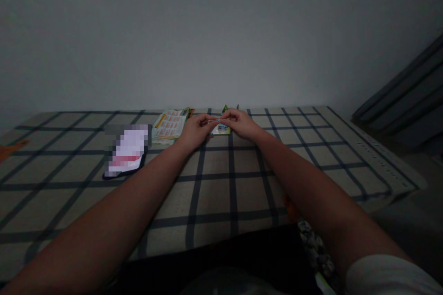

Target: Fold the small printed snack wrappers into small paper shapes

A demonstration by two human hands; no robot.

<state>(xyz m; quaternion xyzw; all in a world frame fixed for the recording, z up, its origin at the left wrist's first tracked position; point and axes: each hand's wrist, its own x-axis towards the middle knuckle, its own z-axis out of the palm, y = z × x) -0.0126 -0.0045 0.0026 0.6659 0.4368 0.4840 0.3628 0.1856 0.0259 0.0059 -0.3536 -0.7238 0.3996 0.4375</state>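
Over the far middle of the table, my left hand [194, 130] and my right hand [241, 123] meet almost fingertip to fingertip. Both are closed in a pinch. A thin, pale strip [218, 120] shows between the fingertips; it is too small and dim to tell its kind. Just beneath the fingers lies a small colourful printed packet or card [224, 128], partly covered by my hands. To the left of my left hand lies a printed sheet [169, 124] with rows of reddish pictures, on top of other greenish paper.
A phone [129, 150] with a lit, blurred screen lies at the left. The checked tablecloth [214, 193] covers the table up to the wall [221, 32]. An orange thing [12, 150] sits at the far left edge, and dark folded cloth [408, 92] hangs at the right.
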